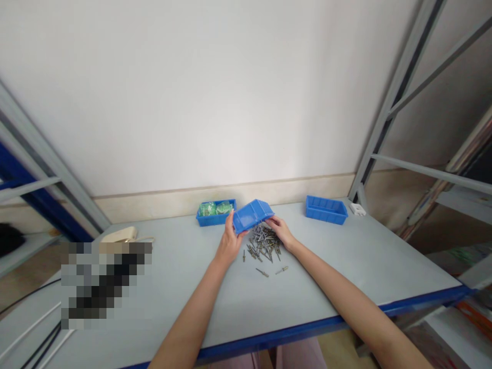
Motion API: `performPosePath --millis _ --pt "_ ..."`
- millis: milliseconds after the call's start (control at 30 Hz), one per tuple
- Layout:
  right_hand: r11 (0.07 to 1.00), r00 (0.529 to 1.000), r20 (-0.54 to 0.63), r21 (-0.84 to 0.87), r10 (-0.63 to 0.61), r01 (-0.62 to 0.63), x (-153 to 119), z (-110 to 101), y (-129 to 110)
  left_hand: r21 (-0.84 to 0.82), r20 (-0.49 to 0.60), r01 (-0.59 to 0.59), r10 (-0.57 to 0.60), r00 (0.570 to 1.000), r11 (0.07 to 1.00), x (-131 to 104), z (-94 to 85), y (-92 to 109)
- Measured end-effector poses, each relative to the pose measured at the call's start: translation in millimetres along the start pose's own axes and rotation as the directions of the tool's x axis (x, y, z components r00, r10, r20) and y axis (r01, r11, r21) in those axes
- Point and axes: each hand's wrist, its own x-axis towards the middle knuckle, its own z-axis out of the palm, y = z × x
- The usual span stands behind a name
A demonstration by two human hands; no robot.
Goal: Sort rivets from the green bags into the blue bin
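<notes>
A blue plastic parts bin [251,215] is tipped over above the table, its underside facing up. My left hand [229,240] is closed on its left end, with the thumb along the side. At the right end, my right hand [281,231] grips the rim, its fingertips partly hidden by the bin. Beneath and just in front of the bin lies a heap of slim metal fasteners [264,243], grey pins with thicker brass-toned ends; their exact kind is too small to tell. A few loose ones lie nearer me, such as a single fastener [262,272].
Behind my left hand stands a blue bin [212,220] with green plastic-wrapped items. Another blue bin [326,211] sits back right beside a small white part [357,209]. A cream-coloured device [119,234] and cables are at left. Metal shelf posts flank the grey table [161,287].
</notes>
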Motion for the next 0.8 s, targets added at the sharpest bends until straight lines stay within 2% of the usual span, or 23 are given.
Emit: performPosePath --millis 167,267,400,467,533,600,700,800 --pt "0.999 0.999 -0.019 0.028 0.027 -0.026 2 -1 4 0.062 0.051 -0.061 0.058 0.997 0.996 -1 -1.6 0" --pt "1.000 0.999 -0.030 0.013 0.028 -0.028 3 -1 5 0.028 0.043 -0.055 0.054 0.998 0.998 -1 -1.3 2" --pt "0.999 0.997 -0.071 -0.036 -0.023 0.021 2 2 1 -0.094 -0.057 0.081 -0.086 0.995 0.992 5 0.4 12" --pt "0.994 0.993 -0.099 -0.092 -0.067 0.058 2 4 -4 -0.180 -0.121 0.151 -0.175 0.977 0.972 11 1.3 17" --pt "0.989 0.986 -0.153 -0.142 -0.067 0.045 3 5 -12 -0.247 -0.137 0.201 -0.240 0.961 0.948 16 2.1 19" --pt "0.979 0.977 -0.215 -0.201 -0.011 -0.033 7 2 -22 -0.276 -0.088 0.243 -0.276 0.957 0.930 18 3.4 17" --pt "0.901 0.954 -0.286 -0.383 0.092 -0.202 20 -14 -35 -0.252 0.101 0.313 -0.297 0.950 0.916 14 7.6 6" --pt "0.814 0.930 -0.341 -0.495 0.141 -0.304 38 -44 -44 -0.136 0.322 0.365 -0.307 0.896 0.921 5 13.5 -6"
